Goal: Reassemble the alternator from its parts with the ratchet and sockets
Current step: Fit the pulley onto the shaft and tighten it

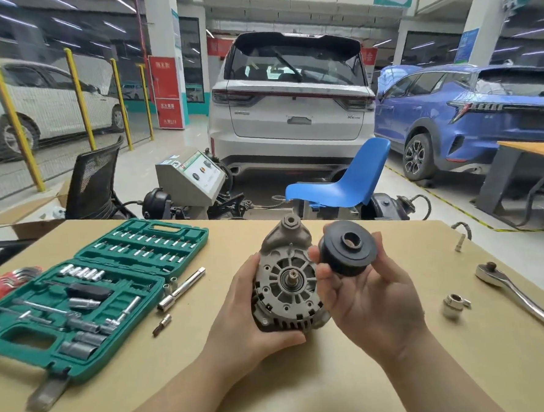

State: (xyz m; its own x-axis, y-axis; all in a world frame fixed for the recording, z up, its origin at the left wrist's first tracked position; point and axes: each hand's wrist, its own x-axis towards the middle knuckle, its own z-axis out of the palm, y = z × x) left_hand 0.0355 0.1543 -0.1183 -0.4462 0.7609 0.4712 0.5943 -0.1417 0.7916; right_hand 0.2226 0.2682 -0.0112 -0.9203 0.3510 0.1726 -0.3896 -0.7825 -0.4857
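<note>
My left hand (243,306) grips the grey alternator body (285,281) from the left and below, holding it upright above the table with its bare shaft facing me. My right hand (365,298) holds the black pulley (346,252) between thumb and fingertips, just right of and slightly above the shaft, its centre bore facing me. The ratchet (518,296) lies on the table at the right. A loose socket (453,304) sits left of it.
An open green socket case (88,296) lies at the left of the tan table (306,379), with an extension bar (182,289) and a small bit (161,324) beside it. Red hex keys (4,282) lie at the far left. Chairs, a machine and parked cars stand beyond.
</note>
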